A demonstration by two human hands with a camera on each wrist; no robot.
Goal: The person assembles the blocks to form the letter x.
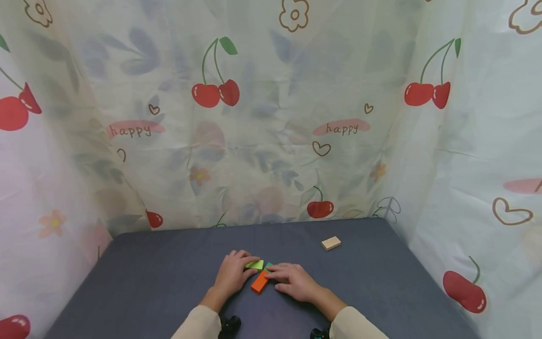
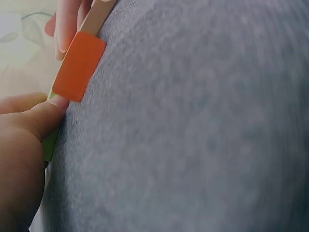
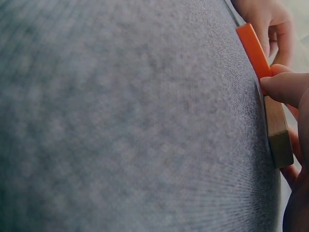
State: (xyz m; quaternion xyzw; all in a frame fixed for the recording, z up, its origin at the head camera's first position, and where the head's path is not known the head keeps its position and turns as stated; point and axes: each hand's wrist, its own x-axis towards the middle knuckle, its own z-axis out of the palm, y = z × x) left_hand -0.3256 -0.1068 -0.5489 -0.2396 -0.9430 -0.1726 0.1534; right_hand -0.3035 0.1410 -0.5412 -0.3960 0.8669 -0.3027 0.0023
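Observation:
My left hand (image 1: 233, 270) pinches a lime-green block (image 1: 256, 265), index finger over its top and thumb at its near side. An orange block (image 1: 259, 283) lies slanted just right of that thumb. At the orange block's upper end are the index fingertip and thumb of my right hand (image 1: 294, 281). A bit of a teal block (image 1: 268, 267) shows by the right fingertips, the rest hidden under them. In the right wrist view, a bare wooden block (image 3: 277, 123) sits between the right thumb and fingers, end to end with the orange block.
A separate plain wooden block (image 1: 331, 243) lies farther back on the right of the dark grey tabletop (image 1: 161, 278). Behind and at both sides hangs a printed curtain (image 1: 262, 155) with cherries and flowers. Dark wrist devices (image 1: 230, 326) show under both cuffs.

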